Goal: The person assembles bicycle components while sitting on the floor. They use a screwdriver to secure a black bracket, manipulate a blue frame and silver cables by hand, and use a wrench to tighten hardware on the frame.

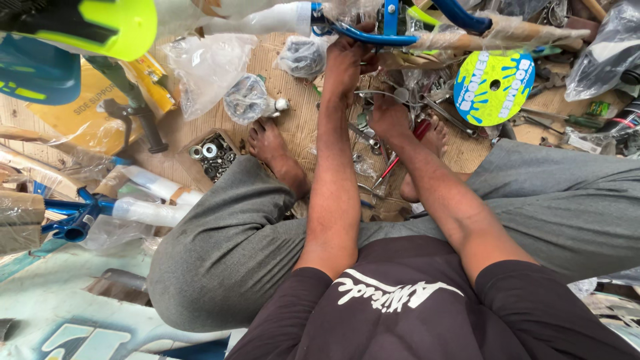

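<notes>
Mid-assembly: left hand (343, 63) clamped round the blue bike frame (373, 37), right hand (389, 119) down among loose tools (373, 137), grip not clear, probably needing a spanner next.

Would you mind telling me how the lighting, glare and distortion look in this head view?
Head view: even, soft daylight with faint shadows; glare glints off the plastic bags; wide-angle distortion bends the edges and stretches the grey-clad knees; the left hand on the blue frame tube and the right hand look sharp.
</notes>
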